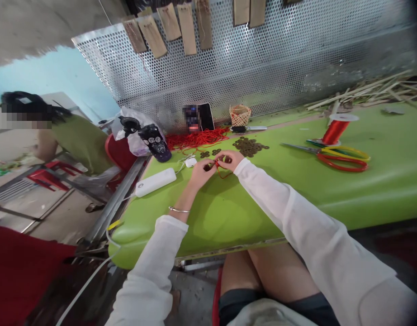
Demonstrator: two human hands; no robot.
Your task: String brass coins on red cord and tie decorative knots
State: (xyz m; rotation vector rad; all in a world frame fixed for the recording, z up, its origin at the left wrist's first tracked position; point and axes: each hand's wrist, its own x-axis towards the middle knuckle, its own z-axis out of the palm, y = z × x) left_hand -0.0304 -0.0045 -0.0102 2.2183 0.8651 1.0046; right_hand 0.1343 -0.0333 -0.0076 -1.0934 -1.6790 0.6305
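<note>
Over the green tabletop (208, 213), my left hand (202, 174) and my right hand (230, 160) meet, both with fingers pinched. A thin red cord (222, 175) runs between the fingertips, and a loop of it hangs below my right hand. Something small and dark shows at my left fingertips, too small to make out. Just beyond my hands lies a pile of brown, coin-like discs with holes (249, 146). Small clusters of the same discs (205, 154) sit left of the pile. Behind them spreads a heap of red cords (198, 138).
On the right are scissors (330, 156) and a spool of red thread (335, 131). A small woven basket (240, 116) and a phone (206, 117) stand by the perforated metal panel (262, 59). A white power bank (156, 182) and dark tumbler (156, 144) are left. Another person (73, 140) sits beyond.
</note>
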